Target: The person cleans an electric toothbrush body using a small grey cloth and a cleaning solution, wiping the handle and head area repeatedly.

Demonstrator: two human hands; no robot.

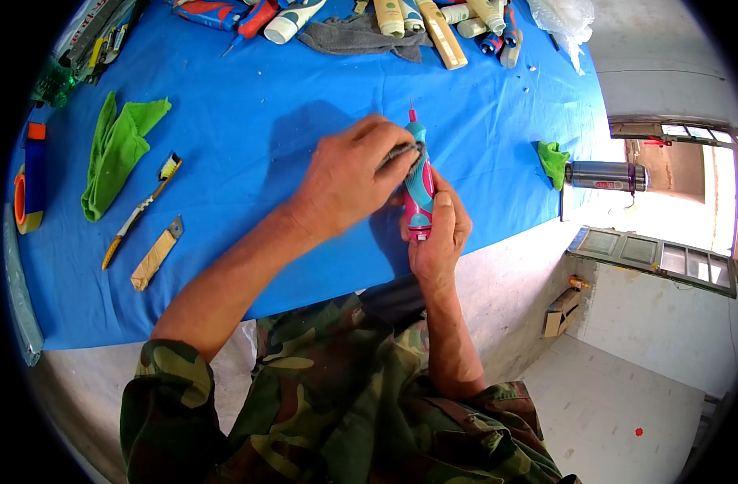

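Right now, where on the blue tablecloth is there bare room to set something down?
Two bare patches on the blue tablecloth: between the right hand and the small green cloth, and between the left hand and the large green cloth. The far side is crowded with cream tubes and a grey cloth.

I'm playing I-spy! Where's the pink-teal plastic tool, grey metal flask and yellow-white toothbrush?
Pink-teal plastic tool [420, 194], head view: its body.
Grey metal flask [600, 173], head view: its side.
Yellow-white toothbrush [135, 216], head view: its handle.

Two hands [343, 179], one pink-teal device [420, 194], two green cloths [120, 153], one toothbrush [138, 213].
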